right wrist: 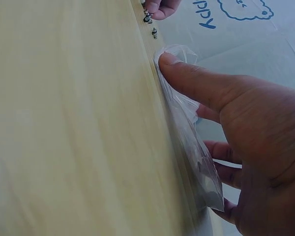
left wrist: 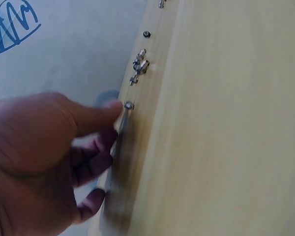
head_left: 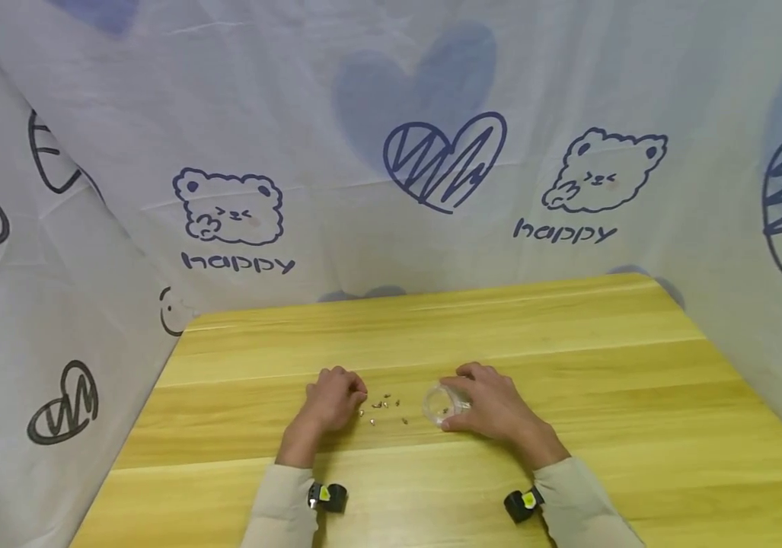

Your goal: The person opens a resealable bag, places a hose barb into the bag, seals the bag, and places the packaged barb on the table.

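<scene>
Several small metal pieces (head_left: 385,405), which look like tiny screws or nuts, lie scattered on the wooden table between the hands. My left hand (head_left: 334,397) is beside them with its fingers loosely bent. In the left wrist view its thumb tip is right by one metal piece (left wrist: 129,105); the thumb hides part of the index finger. On the other side, my right hand (head_left: 489,401) holds a clear plastic bag (right wrist: 191,142) between thumb and fingers, its mouth toward the pieces. A small dark piece (head_left: 445,411) shows within the bag's outline.
The yellow wood-grain table (head_left: 603,365) reaches back to a white cloth (head_left: 336,228) printed with bears and hearts. Cloth also hangs on both sides. Each forearm has a light sleeve and a black wrist camera (head_left: 519,504).
</scene>
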The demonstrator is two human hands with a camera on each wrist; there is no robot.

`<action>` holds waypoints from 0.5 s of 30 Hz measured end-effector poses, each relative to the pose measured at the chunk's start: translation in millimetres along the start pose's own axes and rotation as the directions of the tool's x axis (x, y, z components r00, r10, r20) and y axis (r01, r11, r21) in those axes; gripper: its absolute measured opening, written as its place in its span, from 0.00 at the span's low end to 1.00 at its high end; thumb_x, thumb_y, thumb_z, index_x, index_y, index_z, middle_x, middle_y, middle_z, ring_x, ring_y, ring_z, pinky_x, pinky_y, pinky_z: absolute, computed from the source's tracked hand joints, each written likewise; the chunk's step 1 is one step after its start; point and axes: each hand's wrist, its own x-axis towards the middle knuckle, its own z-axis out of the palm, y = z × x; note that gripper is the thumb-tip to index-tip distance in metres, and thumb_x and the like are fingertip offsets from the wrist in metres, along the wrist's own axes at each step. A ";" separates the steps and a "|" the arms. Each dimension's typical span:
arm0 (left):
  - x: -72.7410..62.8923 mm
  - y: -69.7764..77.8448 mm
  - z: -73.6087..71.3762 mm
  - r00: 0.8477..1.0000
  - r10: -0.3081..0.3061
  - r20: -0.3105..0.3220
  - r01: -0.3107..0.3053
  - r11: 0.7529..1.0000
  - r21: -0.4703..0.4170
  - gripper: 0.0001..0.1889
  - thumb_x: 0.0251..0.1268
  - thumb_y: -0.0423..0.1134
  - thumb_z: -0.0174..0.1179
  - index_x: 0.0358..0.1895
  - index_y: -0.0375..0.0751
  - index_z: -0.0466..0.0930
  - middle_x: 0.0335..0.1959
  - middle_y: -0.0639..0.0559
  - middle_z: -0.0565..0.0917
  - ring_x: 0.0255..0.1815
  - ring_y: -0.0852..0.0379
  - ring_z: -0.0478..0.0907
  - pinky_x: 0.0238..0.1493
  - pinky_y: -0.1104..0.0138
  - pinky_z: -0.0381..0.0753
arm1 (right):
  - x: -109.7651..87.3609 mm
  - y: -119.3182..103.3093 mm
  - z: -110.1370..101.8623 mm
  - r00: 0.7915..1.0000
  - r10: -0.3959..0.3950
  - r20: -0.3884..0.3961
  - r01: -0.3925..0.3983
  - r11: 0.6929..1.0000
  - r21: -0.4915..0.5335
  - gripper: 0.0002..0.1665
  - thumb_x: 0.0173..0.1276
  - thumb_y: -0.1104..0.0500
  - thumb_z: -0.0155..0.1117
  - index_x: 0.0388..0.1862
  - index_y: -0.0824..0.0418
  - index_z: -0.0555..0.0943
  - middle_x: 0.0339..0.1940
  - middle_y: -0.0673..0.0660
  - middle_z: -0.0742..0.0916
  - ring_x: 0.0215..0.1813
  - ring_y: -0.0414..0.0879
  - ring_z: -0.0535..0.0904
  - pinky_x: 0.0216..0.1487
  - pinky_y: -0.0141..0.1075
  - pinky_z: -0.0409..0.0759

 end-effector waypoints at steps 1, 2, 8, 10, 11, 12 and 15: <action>0.1 -0.7 0.3 1.000 0.004 0.003 -0.004 1.000 -0.018 0.05 0.68 0.42 0.59 0.32 0.52 0.80 0.43 0.51 0.78 0.50 0.48 0.69 0.52 0.45 0.65 | 0.2 -0.3 0.0 1.000 -0.001 0.002 0.001 1.000 -0.001 0.42 0.49 0.34 0.74 0.64 0.43 0.76 0.63 0.55 0.77 0.61 0.52 0.72 0.59 0.56 0.68; 0.2 -0.8 0.5 1.000 0.014 0.002 -0.014 0.999 -0.039 0.05 0.69 0.42 0.58 0.33 0.52 0.80 0.43 0.51 0.78 0.50 0.48 0.69 0.53 0.45 0.64 | 0.3 -0.5 0.1 1.000 -0.002 0.005 0.002 1.000 -0.001 0.42 0.49 0.34 0.74 0.64 0.43 0.76 0.63 0.55 0.77 0.62 0.52 0.71 0.59 0.56 0.67; 3.8 9.3 1.2 0.989 0.149 -0.008 -0.148 0.964 -0.220 0.06 0.71 0.38 0.55 0.37 0.44 0.80 0.42 0.49 0.78 0.45 0.53 0.73 0.52 0.54 0.71 | 0.0 0.2 0.0 1.000 -0.001 0.010 0.001 1.000 -0.012 0.43 0.49 0.35 0.74 0.64 0.43 0.76 0.63 0.55 0.76 0.62 0.52 0.72 0.59 0.56 0.68; 4.8 16.1 1.3 0.981 0.192 0.001 -0.184 0.943 -0.277 0.06 0.72 0.37 0.54 0.39 0.41 0.79 0.42 0.48 0.77 0.42 0.55 0.72 0.48 0.59 0.73 | 0.3 0.7 0.1 1.000 -0.004 0.005 0.004 1.000 -0.011 0.43 0.49 0.34 0.74 0.64 0.44 0.76 0.63 0.55 0.77 0.62 0.52 0.72 0.58 0.55 0.68; 4.8 19.8 1.3 0.978 0.210 0.005 -0.200 0.934 -0.296 0.06 0.72 0.37 0.53 0.40 0.41 0.78 0.42 0.48 0.77 0.41 0.55 0.72 0.46 0.60 0.73 | 0.4 0.9 0.1 1.000 -0.006 0.004 0.006 1.000 -0.010 0.43 0.49 0.34 0.74 0.64 0.43 0.76 0.63 0.55 0.77 0.62 0.52 0.72 0.58 0.55 0.68; 4.9 23.1 1.8 0.975 0.223 0.009 -0.210 0.930 -0.303 0.05 0.73 0.37 0.53 0.41 0.41 0.78 0.42 0.48 0.77 0.41 0.56 0.72 0.45 0.62 0.74 | 0.6 1.2 0.1 1.000 -0.007 0.003 0.007 1.000 -0.006 0.43 0.49 0.34 0.74 0.64 0.43 0.76 0.63 0.55 0.76 0.62 0.52 0.72 0.58 0.55 0.68; 4.9 32.8 3.6 0.968 0.251 0.018 -0.231 0.916 -0.329 0.05 0.74 0.38 0.52 0.42 0.42 0.77 0.42 0.48 0.76 0.41 0.57 0.73 0.46 0.63 0.75 | 1.0 1.9 0.3 1.000 -0.010 0.005 0.010 1.000 -0.006 0.43 0.49 0.33 0.73 0.64 0.43 0.76 0.64 0.55 0.76 0.62 0.52 0.72 0.59 0.55 0.68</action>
